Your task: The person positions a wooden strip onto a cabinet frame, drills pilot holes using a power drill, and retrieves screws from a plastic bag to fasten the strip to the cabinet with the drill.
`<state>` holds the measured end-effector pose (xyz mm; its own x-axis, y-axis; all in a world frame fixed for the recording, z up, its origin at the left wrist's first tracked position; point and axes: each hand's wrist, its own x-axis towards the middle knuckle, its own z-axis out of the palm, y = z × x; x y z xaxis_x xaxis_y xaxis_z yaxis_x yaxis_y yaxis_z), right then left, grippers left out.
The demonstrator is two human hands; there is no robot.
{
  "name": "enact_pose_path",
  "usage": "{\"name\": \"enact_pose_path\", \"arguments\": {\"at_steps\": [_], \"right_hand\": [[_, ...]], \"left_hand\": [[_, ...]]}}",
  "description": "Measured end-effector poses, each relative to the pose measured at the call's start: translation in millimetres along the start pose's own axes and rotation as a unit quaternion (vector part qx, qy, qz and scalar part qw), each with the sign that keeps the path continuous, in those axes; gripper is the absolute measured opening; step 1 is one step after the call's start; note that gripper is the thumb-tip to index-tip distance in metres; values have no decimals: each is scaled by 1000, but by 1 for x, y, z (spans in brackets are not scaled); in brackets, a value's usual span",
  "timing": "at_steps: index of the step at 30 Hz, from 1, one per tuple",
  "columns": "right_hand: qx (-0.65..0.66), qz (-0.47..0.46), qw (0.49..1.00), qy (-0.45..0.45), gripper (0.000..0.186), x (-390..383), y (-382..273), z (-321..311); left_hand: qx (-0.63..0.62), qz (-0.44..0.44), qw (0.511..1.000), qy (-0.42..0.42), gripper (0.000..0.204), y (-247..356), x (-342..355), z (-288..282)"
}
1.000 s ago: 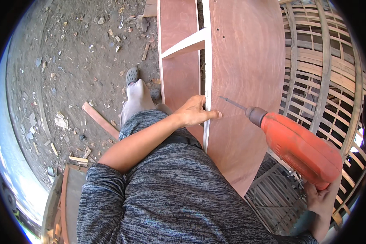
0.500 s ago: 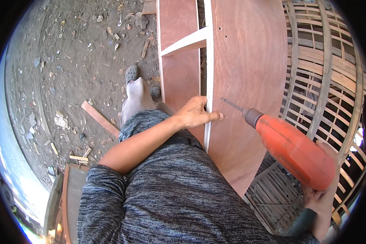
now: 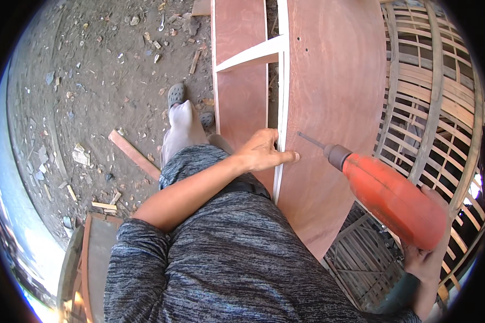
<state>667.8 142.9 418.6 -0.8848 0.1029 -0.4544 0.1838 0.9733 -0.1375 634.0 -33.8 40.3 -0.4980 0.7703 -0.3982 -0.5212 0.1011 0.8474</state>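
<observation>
Over littered ground (image 3: pixel 108 97), holding a red drill (image 3: pixel 396 199) in the right grip (image 3: pixel 421 259) and a plywood panel (image 3: pixel 334 86) in the left grip (image 3: pixel 261 153), seemingly aiming the bit (image 3: pixel 311 140) beside the left thumb (image 3: pixel 288 156), next calling for steady pressure.

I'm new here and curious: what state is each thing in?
Reddish-brown plywood frame with white edges: has two small holes
Orange-red power drill: held, bit fitted, running unclear
Left hand: clasping the frame
Right hand: gripping the drill
Grey perforated clogs: worn
Reddish-brown wooden strip: lying on ground
</observation>
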Motion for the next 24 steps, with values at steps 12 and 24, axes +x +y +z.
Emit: {"name": "enact_pose_path", "arguments": {"at_steps": [12, 24], "right_hand": [[21, 28, 999, 30, 65, -4, 4, 2], [7, -6, 1000, -9, 68, -10, 16, 0]], "left_hand": [[-46, 22, 999, 1, 46, 9, -6, -1], [-120, -18, 987, -103, 60, -17, 12, -6]]}}
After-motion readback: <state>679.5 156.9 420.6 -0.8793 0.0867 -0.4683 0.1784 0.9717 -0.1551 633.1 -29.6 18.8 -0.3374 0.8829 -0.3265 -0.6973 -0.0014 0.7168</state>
